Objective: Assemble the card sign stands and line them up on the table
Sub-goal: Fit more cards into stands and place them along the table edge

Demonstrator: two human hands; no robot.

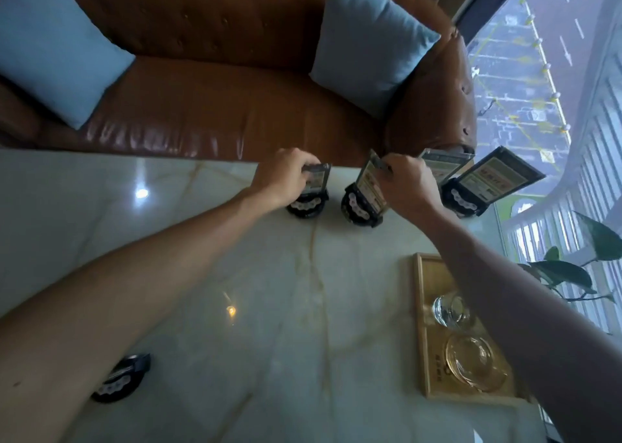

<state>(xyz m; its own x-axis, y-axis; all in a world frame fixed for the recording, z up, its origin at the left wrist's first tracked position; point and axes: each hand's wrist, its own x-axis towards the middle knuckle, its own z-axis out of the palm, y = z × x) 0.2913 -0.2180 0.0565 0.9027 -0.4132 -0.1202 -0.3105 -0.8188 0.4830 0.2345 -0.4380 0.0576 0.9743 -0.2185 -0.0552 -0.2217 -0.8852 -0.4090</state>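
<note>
At the far edge of the marble table (235, 274), 4 card sign stands are in a row: the left hand (281, 176) grips the card of the leftmost stand (308, 197), and the right hand (405, 183) pinches the top of the card of the 2nd stand (363, 200). The 2 stands on the right (471, 187) look finished and stand free. I judge the task mostly done, because 1 empty black base (123, 380) lies apart near the left forearm and is not yet in line.

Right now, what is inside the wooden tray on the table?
Inside the wooden tray stand a clear drinking glass and an amber glass ashtray. The right forearm covers the tray's right side, so anything there is hidden.
</note>
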